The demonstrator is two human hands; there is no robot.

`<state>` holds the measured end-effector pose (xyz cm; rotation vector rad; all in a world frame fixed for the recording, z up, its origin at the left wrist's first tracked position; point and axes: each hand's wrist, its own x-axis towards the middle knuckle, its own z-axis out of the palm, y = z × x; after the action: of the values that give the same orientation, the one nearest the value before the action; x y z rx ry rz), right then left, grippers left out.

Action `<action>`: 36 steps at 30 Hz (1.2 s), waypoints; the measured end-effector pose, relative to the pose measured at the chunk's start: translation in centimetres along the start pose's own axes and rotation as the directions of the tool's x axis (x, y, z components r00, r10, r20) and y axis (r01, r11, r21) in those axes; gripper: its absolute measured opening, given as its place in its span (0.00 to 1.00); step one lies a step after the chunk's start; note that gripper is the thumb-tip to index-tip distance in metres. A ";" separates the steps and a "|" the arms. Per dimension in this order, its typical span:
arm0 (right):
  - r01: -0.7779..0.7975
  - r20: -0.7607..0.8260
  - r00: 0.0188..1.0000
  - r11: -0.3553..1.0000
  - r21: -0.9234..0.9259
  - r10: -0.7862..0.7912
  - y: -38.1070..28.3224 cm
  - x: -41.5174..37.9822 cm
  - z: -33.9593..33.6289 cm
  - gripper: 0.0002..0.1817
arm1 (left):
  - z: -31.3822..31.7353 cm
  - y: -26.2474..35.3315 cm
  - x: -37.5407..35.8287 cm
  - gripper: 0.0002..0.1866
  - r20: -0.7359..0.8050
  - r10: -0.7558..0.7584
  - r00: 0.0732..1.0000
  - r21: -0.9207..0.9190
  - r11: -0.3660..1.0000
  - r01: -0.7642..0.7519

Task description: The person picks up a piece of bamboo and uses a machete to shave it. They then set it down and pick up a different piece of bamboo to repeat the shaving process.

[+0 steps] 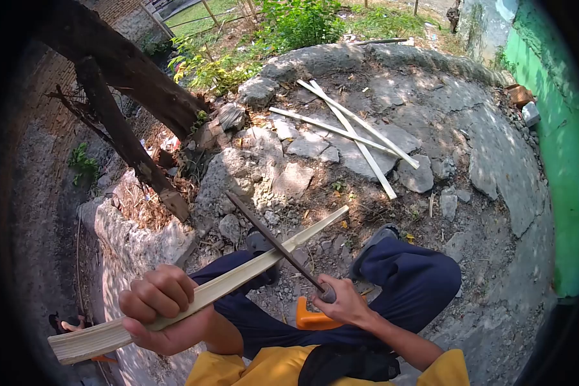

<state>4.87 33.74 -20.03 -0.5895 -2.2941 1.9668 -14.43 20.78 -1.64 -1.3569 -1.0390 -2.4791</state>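
A long pale wooden strip (238, 275) runs from the lower left up toward the centre. My left hand (167, 312) is wrapped round it near its thick end. My right hand (344, 301) grips the handle of a long dark blade (273, 241), which lies across the strip near its thin end. An orange object (315, 316), partly hidden, is just below my right hand, between my legs.
Several pale strips (347, 132) lie crossed on the broken concrete (508, 167) ahead. A dark tree trunk (138, 83) with a cut branch leans at the left. A green wall (560, 161) stands at the right. Green plants (302, 22) grow beyond the concrete edge.
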 end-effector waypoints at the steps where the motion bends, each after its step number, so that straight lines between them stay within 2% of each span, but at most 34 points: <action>1: -0.020 -0.004 1.000 1.000 -0.008 0.020 -0.8 -0.2 -0.1 0.14 | -0.1 0.0 0.0 0.21 0.064 -0.004 0.998 0.004 1.000 0.004; 3: -0.044 -0.013 0.999 0.999 -0.014 0.044 -1.9 -0.4 0.0 0.14 | 0.1 0.1 -0.3 0.21 0.058 0.016 0.998 0.008 1.000 -0.016; 6: 0.054 -0.002 0.999 0.998 0.032 -0.054 -2.7 -0.8 0.5 0.14 | 1.0 0.4 -0.9 0.21 0.052 0.033 0.998 0.014 0.999 -0.034; 9: 0.131 -0.025 0.991 0.991 0.000 -0.131 -0.8 -0.4 0.7 0.14 | 1.5 0.7 -1.4 0.21 0.048 0.041 0.998 0.026 0.999 -0.042; 11: 0.108 -0.021 0.994 0.994 -0.007 -0.108 -0.4 -0.4 0.1 0.15 | 1.5 0.9 -1.7 0.24 -0.024 0.055 0.998 0.079 0.996 -0.053; 13: -0.099 0.020 0.995 0.994 -0.052 0.100 -0.6 -0.1 -0.5 0.16 | 1.5 0.9 -1.8 0.23 0.003 0.054 0.999 0.070 0.996 -0.054; 14: -0.143 -0.015 0.990 0.988 -0.064 0.142 -0.8 0.0 -0.8 0.16 | 1.5 0.9 -1.7 0.22 0.034 0.050 0.998 0.061 0.997 -0.052; 18: -0.080 -0.055 0.995 0.997 -0.019 0.079 -1.3 -0.6 -0.6 0.14 | 1.7 0.9 -2.0 0.22 0.043 0.043 0.998 0.038 0.998 -0.044; 20: -0.135 0.068 0.988 0.991 -0.024 0.136 -2.7 -1.1 -1.0 0.14 | 1.7 0.9 -2.1 0.24 -0.025 0.083 0.996 0.066 0.994 -0.082; 21: -0.140 0.069 0.988 0.990 -0.024 0.141 -2.7 -1.2 -0.8 0.14 | 1.9 0.8 -2.2 0.24 -0.028 0.079 0.996 0.066 0.995 -0.077; 23: 0.119 -0.008 0.993 0.993 -0.007 -0.119 -2.6 -1.3 -0.2 0.13 | 2.1 0.9 -2.1 0.22 0.041 0.065 0.997 0.032 0.997 -0.067; 25: 0.084 0.006 0.996 0.996 -0.006 -0.084 -1.8 -0.8 -0.6 0.13 | 2.2 0.9 -2.1 0.22 0.042 0.064 0.997 0.038 0.997 -0.065; 27: -0.100 -0.023 0.995 0.994 -0.050 0.099 0.2 0.2 -1.1 0.14 | 2.1 0.9 -2.1 0.22 0.044 0.074 0.996 0.034 0.997 -0.075; 29: -0.075 -0.008 0.997 0.997 -0.034 0.075 0.1 0.7 -1.2 0.13 | 1.4 1.1 -2.2 0.23 -0.017 0.075 0.997 0.093 0.993 -0.073; 32: -0.122 -0.031 0.992 0.990 -0.073 0.120 -1.5 0.0 -0.6 0.14 | 0.7 0.7 -1.9 0.23 -0.062 0.075 0.995 0.087 0.994 -0.070; 35: -0.059 0.017 0.998 0.996 -0.072 0.061 -2.4 -0.8 0.4 0.15 | 0.8 0.7 -1.8 0.22 -0.035 0.075 0.997 0.073 0.995 -0.073; 36: 0.002 0.015 1.000 0.998 -0.056 -0.001 -2.5 -0.9 0.6 0.15 | 0.9 0.8 -1.8 0.22 -0.035 0.075 0.997 0.078 0.994 -0.072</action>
<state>4.93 32.64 -17.51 -0.5791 -2.3644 1.9181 -12.46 20.41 -2.33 -1.2966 -1.0454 -2.3769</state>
